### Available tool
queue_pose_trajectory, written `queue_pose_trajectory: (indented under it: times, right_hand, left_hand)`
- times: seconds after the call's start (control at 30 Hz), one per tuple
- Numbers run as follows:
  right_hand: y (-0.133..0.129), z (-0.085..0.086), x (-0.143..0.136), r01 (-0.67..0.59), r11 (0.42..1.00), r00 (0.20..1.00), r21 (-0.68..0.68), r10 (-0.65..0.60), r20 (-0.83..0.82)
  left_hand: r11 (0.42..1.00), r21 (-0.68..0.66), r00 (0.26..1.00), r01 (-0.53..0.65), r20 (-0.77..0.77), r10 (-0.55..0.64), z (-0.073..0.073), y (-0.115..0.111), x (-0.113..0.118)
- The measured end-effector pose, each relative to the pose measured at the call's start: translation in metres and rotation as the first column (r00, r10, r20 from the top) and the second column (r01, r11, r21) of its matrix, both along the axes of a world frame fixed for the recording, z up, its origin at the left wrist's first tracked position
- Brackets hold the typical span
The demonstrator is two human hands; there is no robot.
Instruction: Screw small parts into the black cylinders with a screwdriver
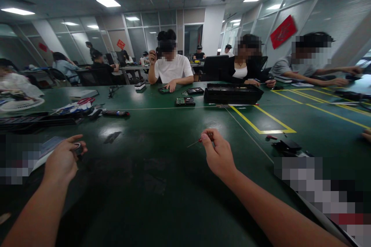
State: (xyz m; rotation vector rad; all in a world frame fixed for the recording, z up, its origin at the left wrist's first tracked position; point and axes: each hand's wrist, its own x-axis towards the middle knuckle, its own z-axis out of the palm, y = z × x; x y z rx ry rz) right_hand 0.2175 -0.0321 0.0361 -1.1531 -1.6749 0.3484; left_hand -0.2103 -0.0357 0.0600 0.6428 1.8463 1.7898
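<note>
My right hand (217, 150) is raised over the green table (162, 131), its fingers closed round a small screwdriver (199, 139) with a reddish-brown handle and a thin shaft pointing left. Further left, my left hand (63, 156) has its index finger stretched out. A small, dark and shiny round object (78, 147) sits at its fingers; what it is I cannot make out. Beside that hand lies a flat pale item (48, 154), partly covered by it.
A long black tray (233, 93) and a circuit-board drive (184, 101) lie across the table. Cutters and tools (85, 106) are heaped at left. Black parts (290, 146) lie at right. A person in white (174, 65) sits opposite; others work alongside.
</note>
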Motion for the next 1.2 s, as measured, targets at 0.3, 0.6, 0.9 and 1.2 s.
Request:
queue_pose_trajectory:
  times: [0.3,0.6,0.9,1.2]
  right_hand:
    - [-0.001,0.002,-0.001,0.003,1.000,1.000,-0.017,-0.003,0.003]
    - [0.000,0.002,-0.001,0.018,1.000,1.000,-0.015,-0.018,0.015]
    - [0.000,0.003,-0.002,0.019,0.997,1.000,-0.078,-0.018,0.010]
    - [-0.002,0.006,-0.002,0.015,0.996,0.999,-0.084,-0.011,0.051]
  left_hand:
    - [0.998,0.034,0.998,0.051,-0.032,-0.050,0.001,-0.003,0.005]
    - [0.996,0.054,0.997,0.069,0.037,-0.071,0.003,0.001,0.016]
    - [0.945,0.164,0.958,0.283,0.006,-0.287,0.006,0.010,0.053]
    - [0.680,-0.169,0.623,0.714,-0.290,-0.726,-0.006,0.024,0.155]
